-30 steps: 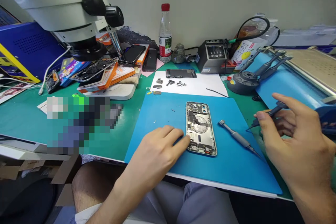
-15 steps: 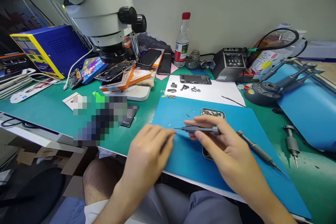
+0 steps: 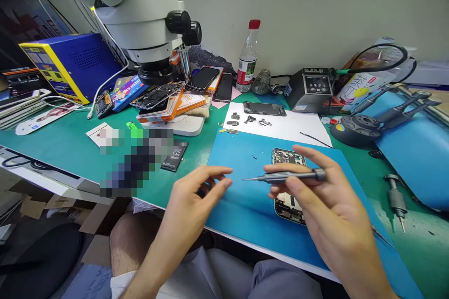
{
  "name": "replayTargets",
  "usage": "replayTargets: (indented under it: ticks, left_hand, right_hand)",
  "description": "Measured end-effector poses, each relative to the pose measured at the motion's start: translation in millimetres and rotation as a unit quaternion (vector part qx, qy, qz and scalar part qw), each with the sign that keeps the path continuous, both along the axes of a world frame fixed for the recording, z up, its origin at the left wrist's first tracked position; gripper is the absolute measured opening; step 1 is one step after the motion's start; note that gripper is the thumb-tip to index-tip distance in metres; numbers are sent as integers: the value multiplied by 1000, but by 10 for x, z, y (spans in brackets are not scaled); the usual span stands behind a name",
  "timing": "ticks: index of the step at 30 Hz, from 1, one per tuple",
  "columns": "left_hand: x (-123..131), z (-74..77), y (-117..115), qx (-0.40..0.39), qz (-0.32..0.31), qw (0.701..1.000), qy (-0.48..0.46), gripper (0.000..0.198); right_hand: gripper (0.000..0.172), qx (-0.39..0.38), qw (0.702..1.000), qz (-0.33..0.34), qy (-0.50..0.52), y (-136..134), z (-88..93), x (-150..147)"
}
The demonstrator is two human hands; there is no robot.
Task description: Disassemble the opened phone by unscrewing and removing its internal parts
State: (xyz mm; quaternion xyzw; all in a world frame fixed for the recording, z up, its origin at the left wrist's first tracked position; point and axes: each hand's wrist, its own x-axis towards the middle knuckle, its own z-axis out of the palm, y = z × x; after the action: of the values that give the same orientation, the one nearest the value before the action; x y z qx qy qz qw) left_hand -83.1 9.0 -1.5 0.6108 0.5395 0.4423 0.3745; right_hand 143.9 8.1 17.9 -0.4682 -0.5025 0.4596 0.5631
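My right hand (image 3: 333, 208) grips a slim grey precision screwdriver (image 3: 280, 177), held level with its thin tip pointing left. Beneath that hand lies an opened phone (image 3: 286, 156) with bare inner parts, partly hidden by my fingers. My left hand (image 3: 194, 201) hovers at the left edge of the blue mat (image 3: 238, 210), thumb and fingers curved and apart, with nothing visible between them. A gap separates it from the screwdriver tip. Behind my right wrist, a second thin tool (image 3: 384, 237) shows only its pointed end. A few tiny dark bits (image 3: 255, 157) lie on the mat.
A white sheet (image 3: 293, 127) at the back carries a phone screen (image 3: 264, 108) and several small parts. A microscope (image 3: 154, 23) looms at the left. A battery (image 3: 174, 155), a driver stand (image 3: 365, 128) and another screwdriver (image 3: 396, 198) lie on the green bench. A bottle (image 3: 247, 56) stands behind.
My hands have moved apart. The screwdriver has shifted right in my right hand, away from the left fingertips, which have parted. The view has shifted slightly.
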Motion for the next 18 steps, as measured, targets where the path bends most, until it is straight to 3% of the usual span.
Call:
replayTargets:
  ticks: [3, 6, 12, 18]
  left_hand:
    - [185, 48, 0, -76, -81, 985, -135, 29]
    - [355, 115, 1, -113, -128, 966, -195, 23]
    - [503, 87, 17, -116, -120, 949, -267, 16]
    - [515, 10, -1, -45, -126, 961, -241, 24]
  right_hand:
    - [48, -17, 996, -19, 91, -7, 11, 75]
    - [51, -26, 994, -29, 104, -16, -15, 112]
    - [47, -29, 992, -52, 110, -38, -63, 128]
    - [48, -30, 991, -54, 114, -3, -87, 144]
